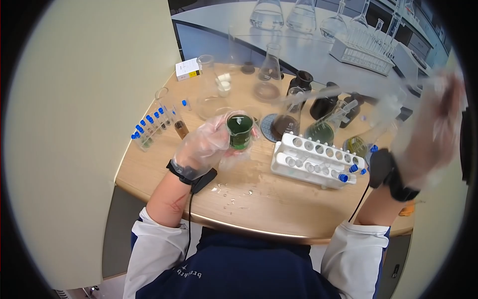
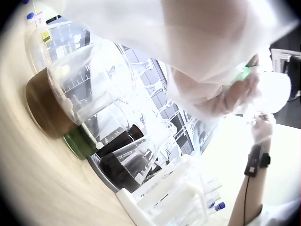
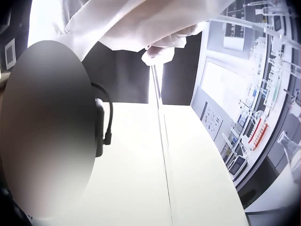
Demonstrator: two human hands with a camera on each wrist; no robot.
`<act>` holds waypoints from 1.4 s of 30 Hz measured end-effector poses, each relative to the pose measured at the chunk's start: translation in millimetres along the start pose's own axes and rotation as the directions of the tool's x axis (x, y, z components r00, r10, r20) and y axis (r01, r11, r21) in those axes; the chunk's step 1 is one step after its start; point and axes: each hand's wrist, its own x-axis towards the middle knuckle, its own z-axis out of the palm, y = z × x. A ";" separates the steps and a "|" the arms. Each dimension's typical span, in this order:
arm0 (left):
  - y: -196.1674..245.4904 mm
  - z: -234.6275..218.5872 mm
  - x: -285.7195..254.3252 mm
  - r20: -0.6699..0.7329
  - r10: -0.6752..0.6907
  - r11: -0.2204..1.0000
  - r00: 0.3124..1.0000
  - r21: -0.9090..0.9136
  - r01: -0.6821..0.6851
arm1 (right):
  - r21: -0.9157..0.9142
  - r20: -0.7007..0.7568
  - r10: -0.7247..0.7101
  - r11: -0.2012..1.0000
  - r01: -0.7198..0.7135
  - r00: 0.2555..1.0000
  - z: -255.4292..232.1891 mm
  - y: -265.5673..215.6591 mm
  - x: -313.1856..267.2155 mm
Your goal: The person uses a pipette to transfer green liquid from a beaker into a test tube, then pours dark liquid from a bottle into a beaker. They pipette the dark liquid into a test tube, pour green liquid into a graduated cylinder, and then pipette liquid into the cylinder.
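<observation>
My gloved left hand [image 1: 204,142] grips a small glass beaker [image 1: 240,130] of dark green liquid, raised over the near part of the table. Up at the right side is my gloved right hand [image 1: 432,130], blurred in the head view. In the right wrist view its fingertips [image 3: 157,55] pinch a long, thin, clear rod [image 3: 163,141]. That rod [image 1: 328,92] shows as a pale streak reaching left over the glassware in the head view. Beyond the beaker stand a conical flask of dark liquid [image 1: 286,125] and a flask of green liquid [image 1: 320,132].
A white test tube rack [image 1: 314,162] with tubes stands right of centre. Several blue-capped tubes [image 1: 149,123] stand at the left. Brown bottles [image 1: 323,105], more conical flasks [image 1: 269,74] and a small box [image 1: 187,70] line the back. Drops [image 1: 233,200] lie near the front edge.
</observation>
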 end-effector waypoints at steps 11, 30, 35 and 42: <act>-2.9 1.6 1.8 -0.259 0.093 0.981 0.961 -0.142 -0.134 | 0.966 -0.037 -0.810 0.121 0.227 0.586 -54.6 40.8 -119.7; -14.0 -11.3 4.5 -0.112 0.158 0.987 0.981 0.046 -0.154 | 0.922 0.041 -0.992 -0.009 0.387 -0.121 -6.7 47.8 -212.5; -12.4 -2.9 5.6 -0.193 0.109 0.994 0.975 -0.008 -0.113 | 0.904 0.219 -0.962 0.138 0.406 -0.161 -13.7 44.2 -190.2; -12.6 -7.2 2.1 -0.059 0.094 0.994 0.994 -0.054 -0.097 | 0.863 0.331 -0.924 0.378 -0.335 -0.192 -17.2 28.5 -119.7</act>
